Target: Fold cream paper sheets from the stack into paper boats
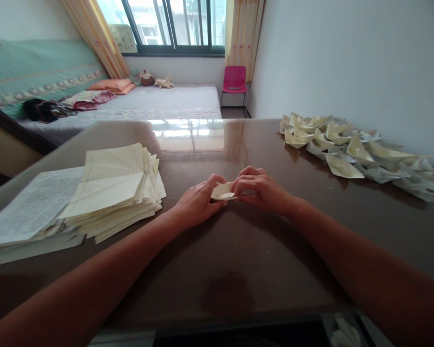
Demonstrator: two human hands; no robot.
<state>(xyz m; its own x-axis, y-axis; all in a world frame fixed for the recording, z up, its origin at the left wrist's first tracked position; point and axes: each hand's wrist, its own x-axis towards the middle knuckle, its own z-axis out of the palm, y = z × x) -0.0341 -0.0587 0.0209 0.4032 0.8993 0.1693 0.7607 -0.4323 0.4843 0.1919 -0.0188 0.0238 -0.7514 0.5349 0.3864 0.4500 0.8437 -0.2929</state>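
Note:
Between my two hands, low over the middle of the brown table (188, 279), is a small cream paper boat (222, 193). My left hand (198, 200) grips its left end, thumb at the near side and fingers behind. On the other end, the curled fingers of my right hand (258, 190) close over the paper and hide much of it. To the left of my hands lies a thick stack of cream lined paper (108, 178). Many folded paper boats (343, 166), some cream and some greyish with print, crowd together on the right side of the table.
Printed white sheets (32, 205) lie left of the cream stack, partly under it. A white wall (347, 58) rises along the right. Beyond the table are a bed (173, 103) and a pink chair (235, 79) below the window (173, 24).

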